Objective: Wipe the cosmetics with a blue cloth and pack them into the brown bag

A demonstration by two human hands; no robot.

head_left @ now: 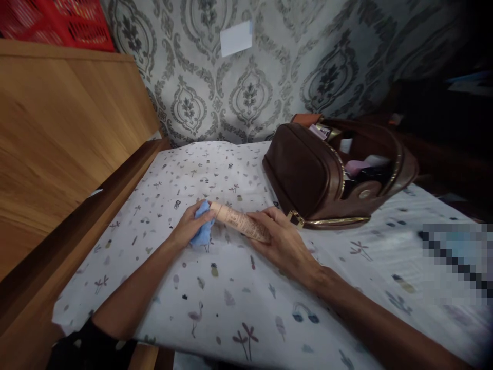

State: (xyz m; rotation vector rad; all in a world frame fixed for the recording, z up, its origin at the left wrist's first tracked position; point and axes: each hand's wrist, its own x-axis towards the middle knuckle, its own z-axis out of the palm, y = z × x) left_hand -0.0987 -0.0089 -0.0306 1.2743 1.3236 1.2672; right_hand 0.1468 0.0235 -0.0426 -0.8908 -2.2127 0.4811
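Observation:
A peach-coloured tube (236, 220) with small dark print lies slantwise between my hands, above the patterned white sheet (231, 288). My right hand (283, 244) is wrapped round its right end. At the tube's left end, my left hand (189, 225) pinches a blue cloth (203, 231), which covers that end. To the right stands a dark brown bag (304, 169) with its top unzipped. Inside it are a pink item (355, 167) and other small things, partly hidden by the bag's wall.
A wooden panel (69, 118) rises on the left, with a red plastic basket (57, 23) at the top left. Behind the sheet is a patterned wall (250, 97) bearing a white card (236, 39). A blurred, pixelated patch lies at the right edge.

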